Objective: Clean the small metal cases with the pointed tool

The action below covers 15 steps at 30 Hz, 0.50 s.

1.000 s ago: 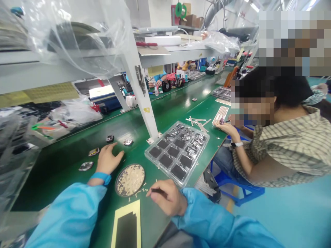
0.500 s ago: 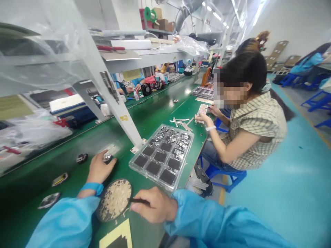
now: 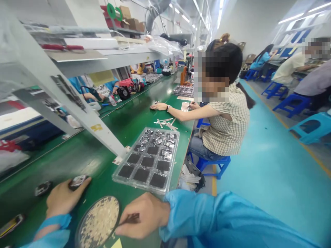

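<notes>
My left hand (image 3: pixel 62 198), wearing a blue wristband, is closed around a small rounded dark device (image 3: pixel 79 181) with a shiny silvery face, low over the green bench. A round dish (image 3: pixel 99 220) of small pale and dark pieces stands between my hands. My right hand (image 3: pixel 144 215) is closed on a thin dark tool (image 3: pixel 133 218) beside the dish; its tip is hard to make out. Left of my left hand lies a similar device (image 3: pixel 43 188), and nearer me one with a yellow strip (image 3: pixel 11 225). The corner of a yellow sheet (image 3: pixel 117 244) shows below the dish.
A clear compartment tray (image 3: pixel 142 174) with dark pads and shiny parts lies ahead. Beyond it are pale strips (image 3: pixel 167 123) and a seated co-worker (image 3: pixel 224 120), one arm reaching across the bench. A white shelf post (image 3: pixel 77 113) slants down at left.
My view has swung right, so the bench things appear further left. The device's silvery face now shows more fully in my left hand. The co-worker's arm has stretched out across the bench.
</notes>
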Available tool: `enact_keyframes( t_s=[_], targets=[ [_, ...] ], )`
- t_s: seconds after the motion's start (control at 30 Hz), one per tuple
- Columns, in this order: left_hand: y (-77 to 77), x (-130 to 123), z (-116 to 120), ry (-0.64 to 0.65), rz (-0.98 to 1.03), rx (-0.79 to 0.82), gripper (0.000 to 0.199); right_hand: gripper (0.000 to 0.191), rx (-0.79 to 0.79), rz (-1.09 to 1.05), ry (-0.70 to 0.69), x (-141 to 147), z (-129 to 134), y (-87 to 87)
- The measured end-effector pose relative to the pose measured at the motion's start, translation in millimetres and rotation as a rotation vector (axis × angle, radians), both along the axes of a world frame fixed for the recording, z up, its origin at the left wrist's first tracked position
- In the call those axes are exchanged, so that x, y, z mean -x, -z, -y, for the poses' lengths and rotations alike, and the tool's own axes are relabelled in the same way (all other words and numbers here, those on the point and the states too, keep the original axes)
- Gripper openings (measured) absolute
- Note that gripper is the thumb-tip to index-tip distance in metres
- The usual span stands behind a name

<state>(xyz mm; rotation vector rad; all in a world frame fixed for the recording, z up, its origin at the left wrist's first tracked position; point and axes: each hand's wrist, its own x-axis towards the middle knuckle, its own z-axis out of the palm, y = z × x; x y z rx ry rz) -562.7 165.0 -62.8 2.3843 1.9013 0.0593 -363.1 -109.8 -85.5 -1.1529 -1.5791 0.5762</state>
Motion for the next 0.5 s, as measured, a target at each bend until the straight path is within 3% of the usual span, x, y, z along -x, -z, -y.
enact_keyframes(
  t_s=[0.17, 0.3, 0.37, 0.5],
  targets=[
    [-2.3, 10, -11, -0.004, -0.050, -0.010, 0.063, 0.030, -0.035, -0.017, -0.002, -3, 1, 2.0],
    [-3.8, 13, -6, 0.002, 0.047, 0.005, 0.064, 0.031, -0.098, -0.110, -0.253, -12, 7, -1.9],
    [-5.6, 13, -2, -0.023, 0.156, 0.018, 0.063, 0.027, -0.056, -0.077, -0.334, -15, 10, -6.8],
    [-14.7, 14, 9, -0.090, 0.483, 0.058, 0.053, 0.029, 0.086, -0.059, -0.293, -15, 11, -17.7]
  ],
)
